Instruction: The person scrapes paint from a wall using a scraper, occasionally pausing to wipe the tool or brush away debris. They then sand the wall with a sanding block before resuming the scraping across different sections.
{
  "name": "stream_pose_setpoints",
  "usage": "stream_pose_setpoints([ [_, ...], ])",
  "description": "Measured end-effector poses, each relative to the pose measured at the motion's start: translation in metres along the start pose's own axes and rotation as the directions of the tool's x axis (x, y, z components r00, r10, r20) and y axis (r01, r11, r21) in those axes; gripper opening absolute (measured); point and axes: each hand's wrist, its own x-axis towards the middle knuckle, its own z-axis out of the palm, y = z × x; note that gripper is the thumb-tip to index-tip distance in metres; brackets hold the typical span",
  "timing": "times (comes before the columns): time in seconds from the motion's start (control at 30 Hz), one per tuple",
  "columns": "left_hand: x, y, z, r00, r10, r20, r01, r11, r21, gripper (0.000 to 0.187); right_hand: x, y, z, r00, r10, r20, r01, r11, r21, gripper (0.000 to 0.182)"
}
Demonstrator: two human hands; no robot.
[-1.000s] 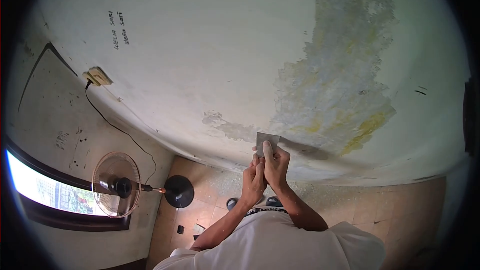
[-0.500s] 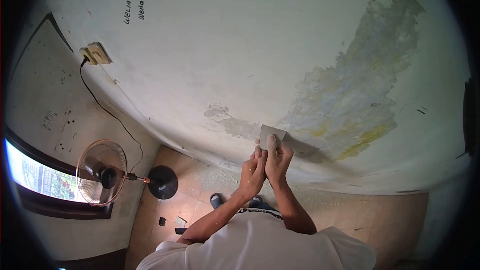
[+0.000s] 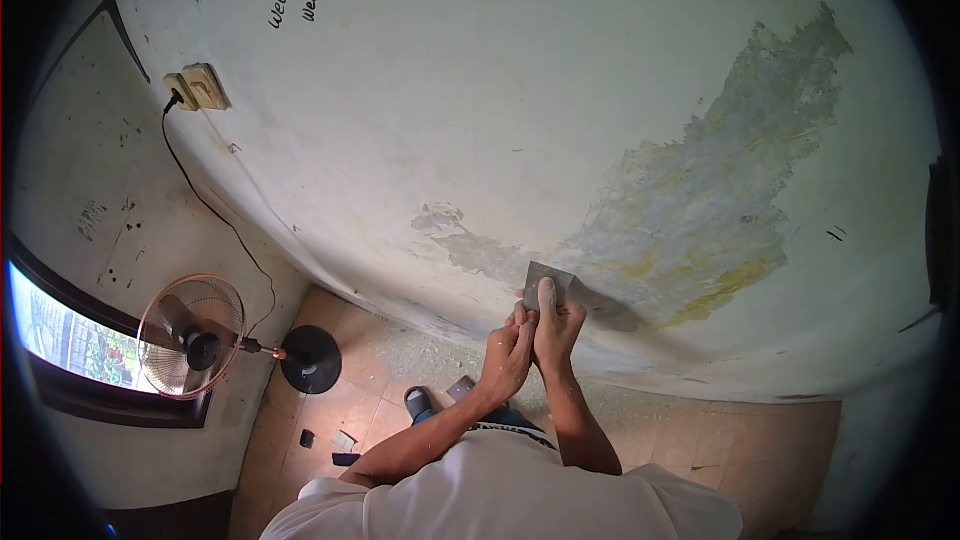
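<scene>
In front of me my right hand [image 3: 556,332] grips a flat grey scraper [image 3: 545,278], with the thumb stretched along its face. My left hand [image 3: 506,360] is closed beside it, its fingertips pressed together at the scraper's lower left edge and against the right hand. What the left fingers pinch is partly hidden. The blade is at the wall, between a small bare patch [image 3: 480,252] on the left and a large peeled patch [image 3: 700,200] with grey and yellow stains on the right. White dust marks both hands.
A standing fan [image 3: 200,337] is at the left, its cord running up to a wall socket [image 3: 195,88]. Paint flakes [image 3: 400,355] litter the tiled floor along the wall. Small dark items [image 3: 345,459] lie on the tiles, left of my slippered foot [image 3: 419,402]. A window [image 3: 75,335] is at far left.
My view has shifted a little. The scraper has tilted and its face looks darker; both hands keep their grip near the same spot on the wall. A flat object beside my foot now shows.
</scene>
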Motion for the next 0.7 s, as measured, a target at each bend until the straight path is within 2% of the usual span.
stream_pose_setpoints([
  [0.1, 0.000, -0.001, 0.001, 1.000, -0.026, 0.004, 0.026, 1.000, -0.018, 0.052, 0.000, -0.001, -0.003, 0.999, 0.018, 0.036, -0.019, 1.000, 0.014, 0.044],
  [0.17, 0.000, -0.013, 0.005, 0.994, 0.103, -0.049, -0.104, 0.994, -0.018, 0.054, 0.000, 0.000, -0.003, 0.999, 0.026, 0.024, -0.026, 1.000, -0.004, 0.043],
  [0.23, 0.002, -0.014, 0.007, 0.995, 0.085, -0.048, -0.085, 0.996, -0.018, 0.055, 0.000, 0.004, -0.006, 0.999, 0.029, 0.015, -0.029, 0.999, -0.023, 0.043],
  [0.3, 0.004, -0.011, 0.006, 0.996, 0.079, -0.047, -0.080, 0.997, -0.014, 0.055, 0.003, 0.007, -0.008, 0.995, -0.100, 0.014, 0.101, 0.984, -0.146, 0.044],
  [0.37, 0.003, -0.007, 0.006, 0.993, -0.113, 0.031, 0.115, 0.990, -0.085, 0.055, -0.001, 0.001, -0.007, 0.994, -0.111, 0.014, 0.112, 0.979, -0.169, 0.044],
  [0.43, -0.003, -0.014, 0.007, 0.988, -0.151, 0.046, 0.155, 0.980, -0.126, 0.055, -0.005, 0.003, -0.009, 0.992, -0.126, 0.013, 0.126, 0.974, -0.188, 0.044],
  [0.5, -0.001, -0.023, 0.008, 0.980, -0.187, 0.063, 0.195, 0.967, -0.162, 0.055, -0.009, 0.011, -0.012, 1.000, -0.024, -0.015, 0.021, 0.987, -0.162, 0.043],
  [0.53, 0.003, -0.026, 0.011, 1.000, 0.004, -0.021, -0.006, 0.996, -0.086, 0.056, -0.006, 0.008, -0.011, 0.999, -0.029, -0.014, 0.026, 0.987, -0.159, 0.043],
  [0.57, 0.005, -0.030, 0.014, 0.976, 0.200, -0.089, -0.200, 0.980, 0.004, 0.056, -0.001, 0.003, -0.010, 0.998, -0.066, 0.016, 0.068, 0.984, -0.167, 0.043],
  [0.6, 0.008, -0.018, 0.013, 0.976, 0.199, -0.086, -0.199, 0.980, 0.002, 0.056, 0.003, -0.005, -0.007, 0.994, -0.100, 0.042, 0.106, 0.979, -0.175, 0.043],
  [0.67, 0.013, 0.015, 0.007, 0.996, -0.082, 0.021, 0.084, 0.989, -0.120, 0.056, 0.008, -0.015, 0.001, 0.993, -0.111, 0.046, 0.116, 0.983, -0.142, 0.042],
  [0.7, 0.015, 0.010, 0.006, 0.997, -0.063, 0.034, 0.066, 0.993, -0.098, 0.055, 0.011, -0.019, 0.004, 0.989, -0.134, 0.062, 0.139, 0.985, -0.101, 0.042],
])
